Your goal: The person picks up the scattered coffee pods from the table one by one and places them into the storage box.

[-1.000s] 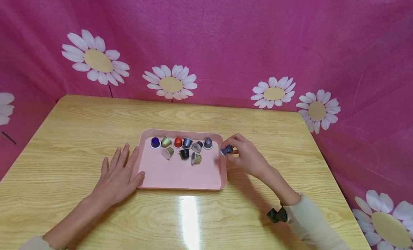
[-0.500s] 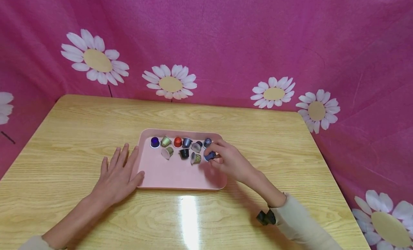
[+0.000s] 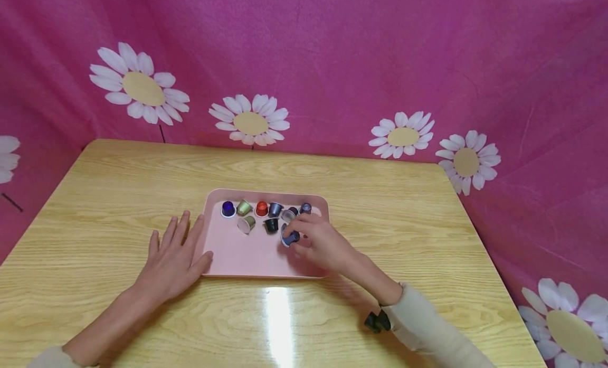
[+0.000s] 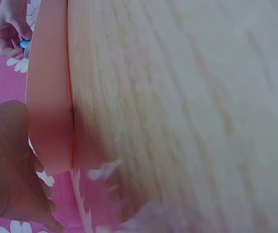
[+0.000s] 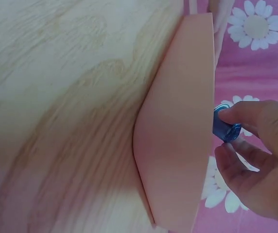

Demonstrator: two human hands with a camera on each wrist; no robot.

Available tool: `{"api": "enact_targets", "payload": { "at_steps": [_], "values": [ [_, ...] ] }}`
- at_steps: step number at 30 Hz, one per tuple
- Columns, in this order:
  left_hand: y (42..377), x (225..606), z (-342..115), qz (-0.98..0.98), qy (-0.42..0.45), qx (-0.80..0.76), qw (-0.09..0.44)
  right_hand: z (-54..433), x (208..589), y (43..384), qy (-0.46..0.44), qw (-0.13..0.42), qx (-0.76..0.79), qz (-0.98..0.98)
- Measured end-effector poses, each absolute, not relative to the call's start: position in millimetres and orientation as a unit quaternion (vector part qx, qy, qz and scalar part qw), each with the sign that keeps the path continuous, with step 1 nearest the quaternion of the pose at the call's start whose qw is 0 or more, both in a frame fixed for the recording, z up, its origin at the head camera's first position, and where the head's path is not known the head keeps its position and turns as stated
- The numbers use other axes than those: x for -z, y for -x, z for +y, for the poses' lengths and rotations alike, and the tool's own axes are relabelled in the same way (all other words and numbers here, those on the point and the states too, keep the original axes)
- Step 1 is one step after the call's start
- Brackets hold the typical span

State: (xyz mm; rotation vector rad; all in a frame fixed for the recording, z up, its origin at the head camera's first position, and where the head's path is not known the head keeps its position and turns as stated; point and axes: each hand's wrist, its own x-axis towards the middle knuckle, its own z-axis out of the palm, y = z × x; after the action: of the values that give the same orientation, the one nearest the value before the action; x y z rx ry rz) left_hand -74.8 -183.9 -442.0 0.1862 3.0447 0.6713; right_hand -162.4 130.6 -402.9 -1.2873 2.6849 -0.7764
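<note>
A dark blue coffee capsule (image 3: 291, 238) is pinched between thumb and fingers of my right hand (image 3: 325, 245), over the right half of the pink tray (image 3: 237, 260). In the right wrist view this blue capsule shows just past the tray wall (image 5: 178, 126). Beneath it, the olive-gold capsule is mostly hidden. My left hand (image 3: 171, 265) lies flat with straight fingers at the tray's left edge, its thumb touching the rim. Near the held one sit a black capsule (image 3: 271, 226), a pale-lidded tipped capsule (image 3: 288, 215) and a grey-blue one (image 3: 306, 208).
Along the tray's back are a violet-blue capsule (image 3: 228, 208), a green capsule (image 3: 244, 207), a red capsule (image 3: 262, 208) and a slate-blue capsule (image 3: 275, 209). A tipped pale green capsule (image 3: 246, 224) lies in front. The wooden table (image 3: 142, 172) meets a pink flowered cloth (image 3: 328, 67).
My right hand has carried the blue capsule leftward from the tray's right rim to over the olive-gold capsule, now mostly covered. The left hand stays where it was.
</note>
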Motion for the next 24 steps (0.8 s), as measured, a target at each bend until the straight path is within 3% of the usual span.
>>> {"api": "enact_targets", "payload": {
  "at_steps": [24],
  "values": [
    [75.3, 442.6, -184.7, 0.974, -0.067, -0.218, 0.002, 108.5, 419.8, 157.9, 0.418, 0.016, 0.245, 0.875]
  ]
}}
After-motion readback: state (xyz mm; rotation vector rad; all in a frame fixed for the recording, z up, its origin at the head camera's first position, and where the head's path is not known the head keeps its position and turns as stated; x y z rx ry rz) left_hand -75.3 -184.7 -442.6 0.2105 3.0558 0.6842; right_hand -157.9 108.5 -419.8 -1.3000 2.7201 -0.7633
